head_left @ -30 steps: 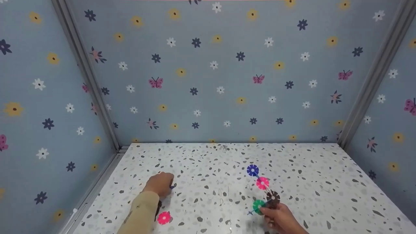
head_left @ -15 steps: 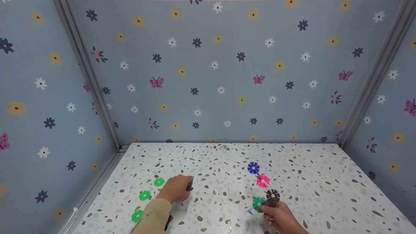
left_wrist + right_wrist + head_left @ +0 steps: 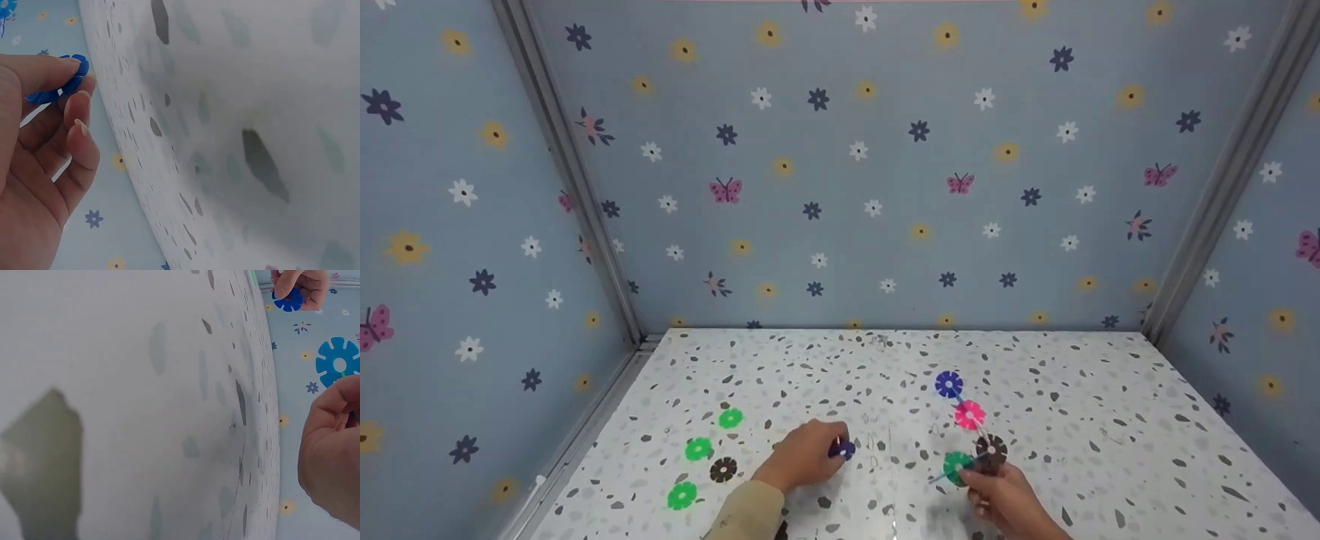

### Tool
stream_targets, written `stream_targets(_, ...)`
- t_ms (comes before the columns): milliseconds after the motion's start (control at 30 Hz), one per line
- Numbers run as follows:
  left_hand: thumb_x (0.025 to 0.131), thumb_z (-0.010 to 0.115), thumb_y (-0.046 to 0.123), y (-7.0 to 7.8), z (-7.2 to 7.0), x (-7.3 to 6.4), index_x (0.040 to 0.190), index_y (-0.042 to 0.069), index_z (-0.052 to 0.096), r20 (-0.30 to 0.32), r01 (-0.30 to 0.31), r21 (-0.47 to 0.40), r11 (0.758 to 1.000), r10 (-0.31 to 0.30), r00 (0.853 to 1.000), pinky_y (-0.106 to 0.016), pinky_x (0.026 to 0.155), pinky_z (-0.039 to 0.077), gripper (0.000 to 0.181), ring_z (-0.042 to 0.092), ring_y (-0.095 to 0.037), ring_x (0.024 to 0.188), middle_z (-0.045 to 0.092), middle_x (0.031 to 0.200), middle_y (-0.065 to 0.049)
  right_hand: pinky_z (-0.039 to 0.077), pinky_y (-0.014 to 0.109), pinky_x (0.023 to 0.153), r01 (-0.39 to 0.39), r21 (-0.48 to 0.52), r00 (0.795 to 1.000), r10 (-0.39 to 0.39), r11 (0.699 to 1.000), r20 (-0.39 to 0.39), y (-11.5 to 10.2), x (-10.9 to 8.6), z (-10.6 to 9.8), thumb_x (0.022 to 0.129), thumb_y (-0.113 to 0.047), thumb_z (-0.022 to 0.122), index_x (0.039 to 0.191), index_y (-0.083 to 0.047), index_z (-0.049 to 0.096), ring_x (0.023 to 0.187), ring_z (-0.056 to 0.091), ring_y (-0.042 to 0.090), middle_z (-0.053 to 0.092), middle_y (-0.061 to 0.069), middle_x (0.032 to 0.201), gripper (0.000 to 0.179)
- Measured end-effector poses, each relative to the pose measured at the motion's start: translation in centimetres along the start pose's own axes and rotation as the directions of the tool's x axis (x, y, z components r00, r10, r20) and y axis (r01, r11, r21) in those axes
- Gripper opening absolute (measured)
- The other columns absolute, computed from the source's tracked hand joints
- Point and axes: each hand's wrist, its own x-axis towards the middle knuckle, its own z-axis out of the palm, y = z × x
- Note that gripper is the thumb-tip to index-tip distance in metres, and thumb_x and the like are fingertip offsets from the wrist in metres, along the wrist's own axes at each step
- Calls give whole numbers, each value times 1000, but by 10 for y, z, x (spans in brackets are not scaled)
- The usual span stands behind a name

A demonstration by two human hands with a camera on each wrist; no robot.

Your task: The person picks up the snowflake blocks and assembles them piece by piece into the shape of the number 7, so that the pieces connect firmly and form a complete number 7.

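Note:
My left hand [image 3: 808, 454] pinches a dark blue notched plastic disc [image 3: 847, 448] between thumb and fingers, just over the speckled table [image 3: 885, 360]. The same disc [image 3: 73, 84] shows bright blue in the left wrist view. To the right, my right hand [image 3: 1005, 495] grips a chain of interlocking notched discs at its near end. That chain has a dark blue disc [image 3: 940, 385] at its far tip, then a pink disc [image 3: 962, 418], a brown disc [image 3: 999, 454] and a green disc [image 3: 952, 463]. Thin edge-on discs join them. In the right wrist view a blue disc [image 3: 327, 365] stands beyond my right hand.
On the table at left lie three loose green discs, among them a green disc [image 3: 691, 450], and a brown disc [image 3: 717, 472]. Flower-patterned panels [image 3: 840, 187] enclose the back and both sides, with metal posts [image 3: 577, 180] at the corners.
My left hand has moved right across the table with the blue disc, uncovering the green and brown discs at left. My right hand and its chain have barely moved.

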Motion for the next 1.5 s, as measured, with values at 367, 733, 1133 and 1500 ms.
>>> stream_targets(367, 85, 77, 16, 19, 20, -4, 112, 12, 66, 4, 61, -236, 970, -62, 998, -26, 68, 49, 30, 56, -6, 73, 60, 83, 9, 41, 26, 56, -8, 51, 998, 11, 999, -66, 5, 5, 4, 92, -4, 67, 102, 1, 49, 62, 49, 15, 57, 7, 80, 21)
stream_targets(733, 88, 74, 14, 39, 39, 2, 115, 11, 66, 5, 86, -511, 855, -97, 995, -25, 61, 46, 28, 55, -9, 69, 61, 82, 6, 40, 25, 54, 42, 105, 996, -33, 994, -79, 7, 8, 4, 92, -7, 67, 99, -1, 51, 61, 46, 14, 53, 5, 74, 19)
stream_targets(1133, 88, 75, 14, 61, 58, 7, 106, 12, 65, -14, 62, -703, 708, -101, 995, -39, 86, 42, 21, 58, -12, 63, 68, 77, 2, 42, 24, 54, 41, 166, 998, -33, 985, -54, 10, 10, 6, 93, -6, 67, 106, 1, 50, 62, 50, 13, 58, 6, 79, 22)
stream_targets(1500, 87, 74, 7, 70, 60, 11, 101, 11, 66, -83, 10, -727, 687, -102, 991, -25, 67, 48, 17, 60, -12, 67, 67, 77, 2, 43, 23, 55, 39, 174, 999, -43, 984, 20, 8, 7, 7, 93, -8, 67, 101, -3, 58, 62, 50, 12, 59, 5, 77, 13)
